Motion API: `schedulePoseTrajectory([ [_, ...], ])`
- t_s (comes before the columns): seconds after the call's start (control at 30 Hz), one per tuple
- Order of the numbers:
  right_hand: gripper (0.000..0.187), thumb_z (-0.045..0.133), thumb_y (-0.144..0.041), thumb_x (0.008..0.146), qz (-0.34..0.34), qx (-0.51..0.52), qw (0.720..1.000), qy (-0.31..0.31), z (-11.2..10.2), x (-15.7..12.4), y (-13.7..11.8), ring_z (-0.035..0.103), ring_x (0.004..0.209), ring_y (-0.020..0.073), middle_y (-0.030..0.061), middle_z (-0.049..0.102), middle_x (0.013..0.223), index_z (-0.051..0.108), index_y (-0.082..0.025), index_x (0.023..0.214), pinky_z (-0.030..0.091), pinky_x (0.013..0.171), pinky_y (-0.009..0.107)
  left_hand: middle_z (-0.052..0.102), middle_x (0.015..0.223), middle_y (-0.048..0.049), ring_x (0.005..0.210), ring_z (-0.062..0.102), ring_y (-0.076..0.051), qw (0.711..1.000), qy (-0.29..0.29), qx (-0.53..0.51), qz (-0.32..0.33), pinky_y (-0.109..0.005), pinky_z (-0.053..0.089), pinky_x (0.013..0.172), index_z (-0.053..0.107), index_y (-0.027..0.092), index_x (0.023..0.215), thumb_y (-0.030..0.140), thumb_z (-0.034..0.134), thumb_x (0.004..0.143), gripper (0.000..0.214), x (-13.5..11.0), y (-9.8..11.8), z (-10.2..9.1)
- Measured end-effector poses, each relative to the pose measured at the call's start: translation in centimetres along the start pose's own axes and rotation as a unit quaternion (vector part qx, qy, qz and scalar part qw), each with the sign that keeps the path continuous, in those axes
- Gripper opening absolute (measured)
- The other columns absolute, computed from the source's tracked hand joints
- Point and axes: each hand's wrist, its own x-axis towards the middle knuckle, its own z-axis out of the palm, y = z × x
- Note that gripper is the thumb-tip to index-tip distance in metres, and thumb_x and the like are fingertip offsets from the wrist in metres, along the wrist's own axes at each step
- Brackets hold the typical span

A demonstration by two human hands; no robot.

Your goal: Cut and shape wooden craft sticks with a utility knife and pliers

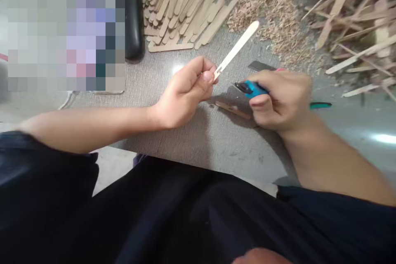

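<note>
Between the thumb and fingers of my left hand (188, 93) is a pale popsicle stick (239, 46), tilted up to the right, with a notch cut near the gripped end. My right hand (280, 97) is wrapped round a blue utility knife (255, 89), its tip pointing left toward the stick but apart from it. On the table between and below the hands lies a brown stick piece (232, 110), partly in shadow. A grey flat blade (261, 66) lies just behind my right hand, and a teal-green handle end (321, 105) shows to its right.
A pile of popsicle sticks (185, 8) lies at the back. Wood shavings (272, 20) are heaped beside it. Scattered sticks and splinters (355, 20) cover the right back. A black rounded case (134, 16) stands left of the pile on the grey table (173, 144). The upper left is pixelated.
</note>
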Motion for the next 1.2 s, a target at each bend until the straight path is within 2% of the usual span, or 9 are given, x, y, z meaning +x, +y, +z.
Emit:
schedulePoseTrajectory([
  [0.17, 0.072, 0.036, -0.080, 0.121, 0.028, -0.009, 1.000, 0.005, 0.6, 0.1, -0.4, 0.048, 0.053, 0.0170, -0.0020, 0.049, 0.060, 0.065, -0.025, 0.087, 0.030, 0.058, 0.038, 0.047, 0.071, 0.0062, 0.060, 0.049, -0.009, 0.998, -0.026, 0.052, 0.019, -0.024, 0.049, 0.059, 0.057, 0.026, 0.095, 0.065, 0.062, 0.117, 0.045, -0.1, 1.0, -0.3],
  [0.37, 0.074, 0.034, -0.078, 0.121, 0.002, -0.022, 1.000, 0.019, 0.9, 0.6, -0.8, 0.044, 0.052, 0.0158, -0.0027, 0.045, 0.060, 0.064, -0.024, 0.082, 0.027, 0.055, 0.036, 0.048, 0.071, 0.0059, 0.060, 0.047, -0.009, 0.997, -0.042, 0.043, 0.050, -0.024, 0.048, 0.058, 0.060, 0.026, 0.097, 0.064, 0.064, 0.117, 0.043, -0.4, 1.1, -0.7],
  [0.63, 0.076, 0.027, -0.081, 0.121, 0.015, -0.048, 0.998, -0.042, 0.5, 0.5, -0.8, 0.050, 0.056, 0.0180, -0.0001, 0.049, 0.063, 0.063, -0.024, 0.088, 0.028, 0.059, 0.039, 0.050, 0.072, 0.0048, 0.063, 0.052, -0.009, 0.999, -0.031, 0.036, 0.000, -0.024, 0.052, 0.060, 0.065, 0.024, 0.095, 0.066, 0.068, 0.114, 0.046, -0.6, 1.4, -0.8],
  [0.83, 0.068, 0.034, -0.073, 0.125, -0.042, -0.017, 0.999, 0.018, 0.8, 0.8, -0.6, 0.044, 0.053, 0.0159, -0.0023, 0.044, 0.063, 0.060, -0.024, 0.086, 0.025, 0.055, 0.037, 0.054, 0.074, 0.0047, 0.064, 0.055, -0.007, 0.999, -0.036, 0.021, -0.004, -0.022, 0.053, 0.061, 0.065, 0.024, 0.095, 0.066, 0.071, 0.113, 0.046, -0.3, 1.3, -0.9],
  [0.97, 0.068, 0.033, -0.074, 0.125, -0.028, -0.021, 0.999, 0.012, 0.9, 0.7, -0.6, 0.044, 0.053, 0.0163, -0.0019, 0.045, 0.063, 0.059, -0.024, 0.085, 0.023, 0.055, 0.039, 0.053, 0.070, 0.0068, 0.060, 0.059, -0.007, 0.999, -0.024, 0.004, -0.021, -0.022, 0.055, 0.059, 0.069, 0.025, 0.103, 0.068, 0.070, 0.112, 0.044, -0.2, 0.6, -0.6],
  [1.07, 0.071, 0.031, -0.076, 0.124, -0.014, -0.026, 0.999, 0.019, 0.9, 0.5, -0.7, 0.045, 0.052, 0.0167, -0.0019, 0.044, 0.061, 0.062, -0.024, 0.086, 0.025, 0.055, 0.039, 0.059, 0.066, 0.0076, 0.058, 0.063, -0.008, 0.999, -0.044, -0.005, -0.016, -0.023, 0.055, 0.057, 0.072, 0.026, 0.110, 0.069, 0.074, 0.109, 0.043, -0.2, 0.6, -0.6],
  [1.2, 0.070, 0.032, -0.075, 0.125, -0.003, -0.029, 0.999, 0.029, 1.1, 0.3, -0.6, 0.046, 0.051, 0.0154, -0.0029, 0.047, 0.062, 0.065, -0.024, 0.090, 0.028, 0.054, 0.036, 0.070, 0.072, 0.0054, 0.055, 0.062, -0.007, 0.998, -0.063, 0.004, -0.028, -0.022, 0.052, 0.053, 0.074, 0.025, 0.104, 0.067, 0.080, 0.106, 0.043, -0.1, 1.8, -0.7],
])
